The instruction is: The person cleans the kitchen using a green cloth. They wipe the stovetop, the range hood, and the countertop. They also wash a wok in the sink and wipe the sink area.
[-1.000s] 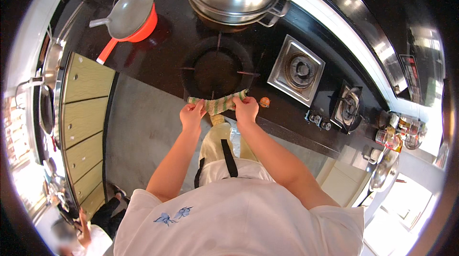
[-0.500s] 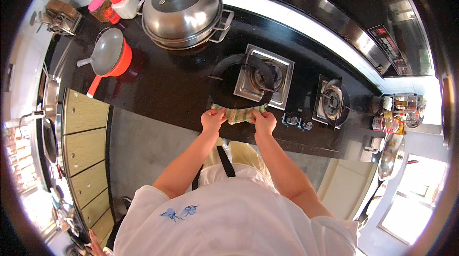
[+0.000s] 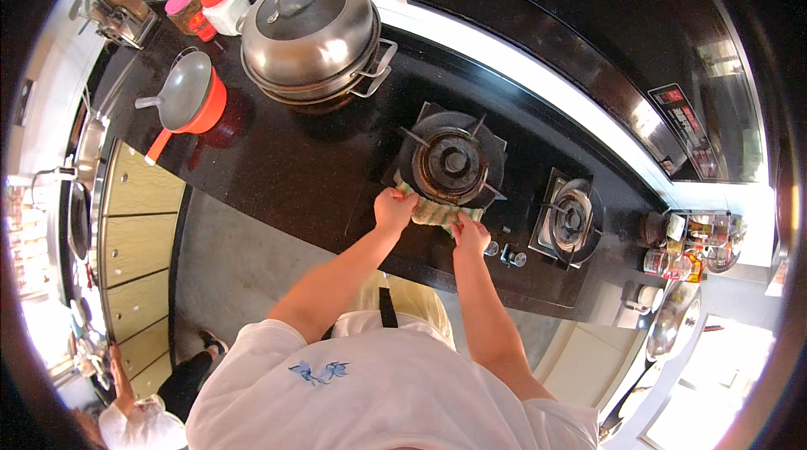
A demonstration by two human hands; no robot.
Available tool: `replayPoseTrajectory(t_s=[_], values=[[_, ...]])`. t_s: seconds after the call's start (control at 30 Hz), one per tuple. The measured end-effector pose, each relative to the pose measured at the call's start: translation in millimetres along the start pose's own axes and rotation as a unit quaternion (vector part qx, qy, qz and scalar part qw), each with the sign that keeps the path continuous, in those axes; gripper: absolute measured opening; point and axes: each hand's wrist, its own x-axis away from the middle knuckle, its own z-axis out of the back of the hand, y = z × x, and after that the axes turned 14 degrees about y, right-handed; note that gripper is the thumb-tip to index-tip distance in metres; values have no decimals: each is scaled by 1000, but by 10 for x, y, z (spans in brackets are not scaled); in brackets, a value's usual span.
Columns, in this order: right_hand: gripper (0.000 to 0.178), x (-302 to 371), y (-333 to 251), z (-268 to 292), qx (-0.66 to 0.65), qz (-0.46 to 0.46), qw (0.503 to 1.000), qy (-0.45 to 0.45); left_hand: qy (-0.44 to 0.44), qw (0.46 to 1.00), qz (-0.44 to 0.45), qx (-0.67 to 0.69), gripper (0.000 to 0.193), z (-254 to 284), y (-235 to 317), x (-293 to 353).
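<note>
A green-and-white striped cloth is stretched between my hands, along the near edge of a black pan-support ring. My left hand is closed on the cloth's left end, and the fingers of my right hand pinch its right end. The ring, with its prongs pointing outward, lies around the left gas burner. Cloth and fingers hide part of its near rim, so I cannot see whether the ring itself is gripped through the cloth.
A large lidded steel steamer pot stands behind, to the left. Farther left are a grey pan over a red pan, and lidded jars. At right is a second burner. Another person's sleeve shows lower left.
The ring has moved right and now sits around the left burner, covering its steel tray. My hands and the cloth have shifted slightly right with it. Another person shows more at lower left.
</note>
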Motion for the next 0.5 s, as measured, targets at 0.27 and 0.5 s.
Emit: replayPoseTrajectory(t_s=[0.27, 0.5], values=[[16, -104, -210, -66, 9, 29, 999, 11, -41, 998, 47, 3, 34, -123, 130, 69], [29, -220, -127, -24, -9, 63, 997, 51, -56, 994, 82, 50, 29, -150, -7, 126]])
